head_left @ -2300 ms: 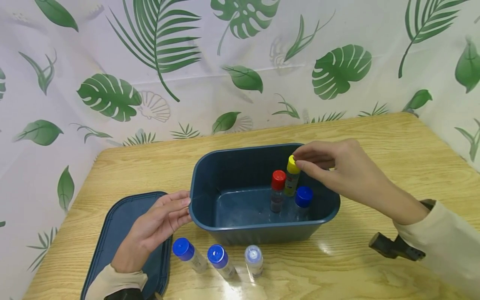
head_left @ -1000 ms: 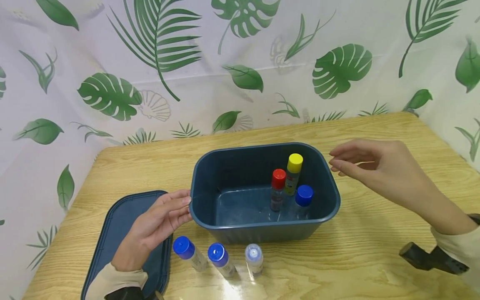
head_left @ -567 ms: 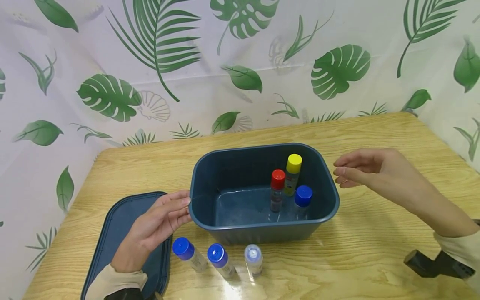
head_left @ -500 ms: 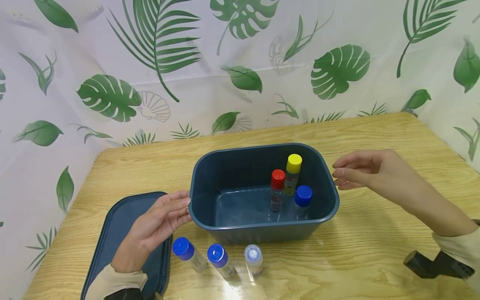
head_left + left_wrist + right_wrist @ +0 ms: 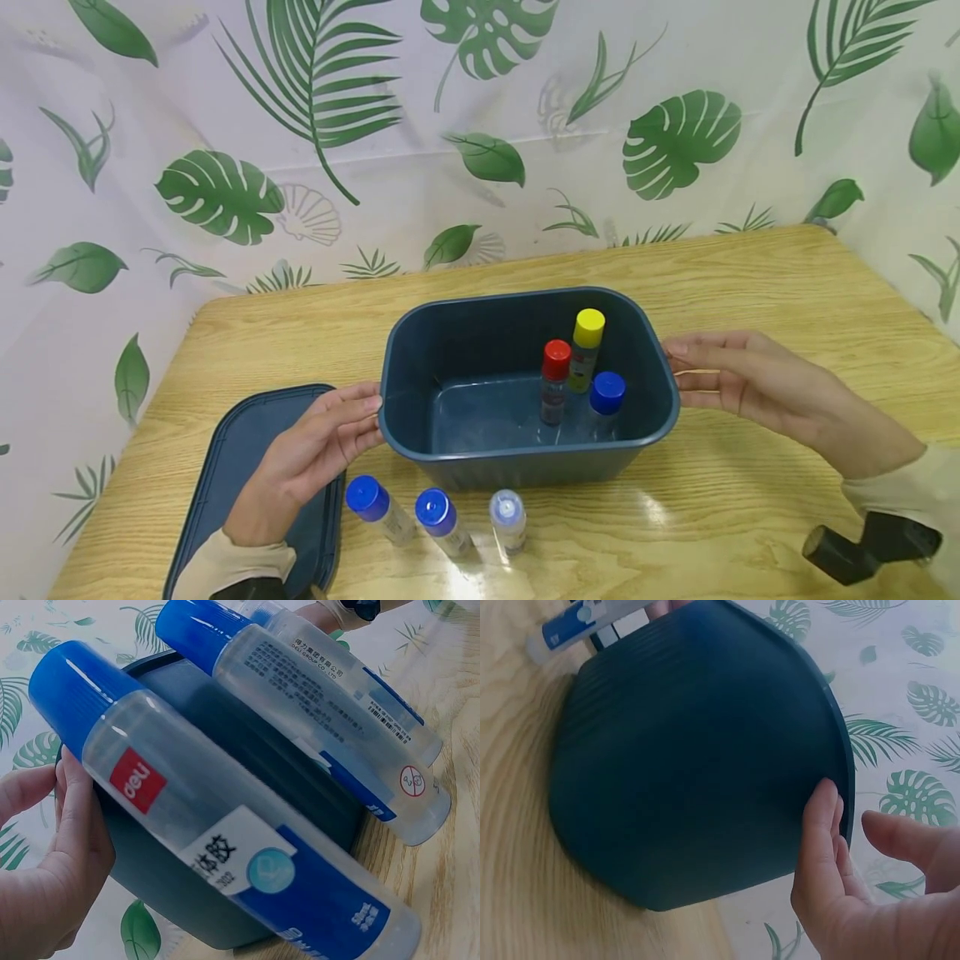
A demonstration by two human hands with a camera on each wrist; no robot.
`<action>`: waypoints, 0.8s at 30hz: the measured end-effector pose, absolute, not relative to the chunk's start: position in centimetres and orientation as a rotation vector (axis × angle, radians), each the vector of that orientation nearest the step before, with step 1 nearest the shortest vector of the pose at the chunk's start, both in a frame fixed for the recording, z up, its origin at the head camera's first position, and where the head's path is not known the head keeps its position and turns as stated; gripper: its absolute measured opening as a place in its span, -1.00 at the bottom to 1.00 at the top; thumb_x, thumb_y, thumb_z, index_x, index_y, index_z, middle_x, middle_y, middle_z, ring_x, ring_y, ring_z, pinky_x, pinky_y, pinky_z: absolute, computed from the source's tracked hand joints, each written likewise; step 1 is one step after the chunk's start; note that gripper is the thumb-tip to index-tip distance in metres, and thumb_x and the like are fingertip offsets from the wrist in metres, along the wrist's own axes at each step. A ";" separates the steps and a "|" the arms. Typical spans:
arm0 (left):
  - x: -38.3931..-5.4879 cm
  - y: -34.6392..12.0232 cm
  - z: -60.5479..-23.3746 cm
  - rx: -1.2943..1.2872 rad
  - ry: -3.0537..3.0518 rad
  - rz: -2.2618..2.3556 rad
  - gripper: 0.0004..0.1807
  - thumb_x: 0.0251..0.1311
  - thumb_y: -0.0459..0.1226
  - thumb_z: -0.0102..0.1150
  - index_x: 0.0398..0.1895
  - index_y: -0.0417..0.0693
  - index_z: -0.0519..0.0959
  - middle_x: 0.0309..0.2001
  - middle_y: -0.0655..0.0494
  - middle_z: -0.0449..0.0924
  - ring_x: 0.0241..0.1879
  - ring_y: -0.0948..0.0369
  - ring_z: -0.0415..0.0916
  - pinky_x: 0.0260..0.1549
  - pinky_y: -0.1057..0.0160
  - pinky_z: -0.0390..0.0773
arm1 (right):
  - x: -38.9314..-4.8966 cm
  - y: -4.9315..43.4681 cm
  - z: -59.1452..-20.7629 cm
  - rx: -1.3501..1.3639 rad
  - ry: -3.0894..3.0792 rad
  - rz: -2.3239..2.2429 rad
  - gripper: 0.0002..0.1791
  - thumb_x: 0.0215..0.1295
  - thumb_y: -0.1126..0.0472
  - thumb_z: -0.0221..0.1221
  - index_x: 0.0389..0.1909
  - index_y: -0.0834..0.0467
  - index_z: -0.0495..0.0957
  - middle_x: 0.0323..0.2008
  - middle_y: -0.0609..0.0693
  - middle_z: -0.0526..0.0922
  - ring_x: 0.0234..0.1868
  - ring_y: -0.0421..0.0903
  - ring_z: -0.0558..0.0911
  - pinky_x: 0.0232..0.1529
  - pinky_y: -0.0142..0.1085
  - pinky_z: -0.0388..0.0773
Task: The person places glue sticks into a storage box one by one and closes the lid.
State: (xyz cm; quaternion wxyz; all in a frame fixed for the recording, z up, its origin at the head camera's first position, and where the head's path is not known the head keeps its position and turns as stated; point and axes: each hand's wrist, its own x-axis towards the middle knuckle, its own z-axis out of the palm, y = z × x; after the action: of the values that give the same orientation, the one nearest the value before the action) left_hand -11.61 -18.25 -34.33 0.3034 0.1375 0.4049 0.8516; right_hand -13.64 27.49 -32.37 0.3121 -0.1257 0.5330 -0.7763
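A dark blue plastic bin (image 5: 517, 467) stands on the table. Inside, at its right end, are three small upright bottles: a red-capped bottle (image 5: 555, 383), a yellow-capped bottle (image 5: 587, 350) and a blue-capped bottle (image 5: 607, 396). My left hand (image 5: 311, 450) touches the bin's left side with fairly straight fingers near the rim. On the opposite end, my right hand (image 5: 757, 383) has its fingers against the outer wall; in the right wrist view its thumb stands apart from the rim. In front of the bin stand two blue-capped glue bottles (image 5: 217, 802) and a pale-capped bottle (image 5: 508, 521).
A dark blue lid (image 5: 247, 442) lies flat on the wooden table (image 5: 712, 517), left of the bin and partly beneath my left forearm. Behind the table hangs a white cloth (image 5: 525, 192) printed with green leaves.
My right hand has left the yellow-capped bottle inside the bin, moved out to the right, then come down against the bin's right side. My left hand and the bottles have stayed put.
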 end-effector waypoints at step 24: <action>-11.4 -18.4 -34.2 0.374 1.161 2.248 -0.71 0.46 -0.46 -0.21 -0.02 -0.24 0.56 -0.17 0.04 0.63 -0.18 0.24 0.61 -0.06 0.33 0.59 | -12.8 27.4 -33.4 -0.367 1.248 -2.102 -0.61 0.49 0.47 -0.24 0.06 0.26 0.54 -0.02 0.11 0.63 -0.03 -0.01 0.65 0.05 -0.17 0.58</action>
State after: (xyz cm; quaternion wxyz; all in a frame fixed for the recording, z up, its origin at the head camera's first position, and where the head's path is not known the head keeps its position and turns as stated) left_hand -11.43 -18.43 -34.17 0.2878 0.1399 0.4347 0.8418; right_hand -12.84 27.43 -33.40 0.3285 -0.1402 0.4767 -0.8032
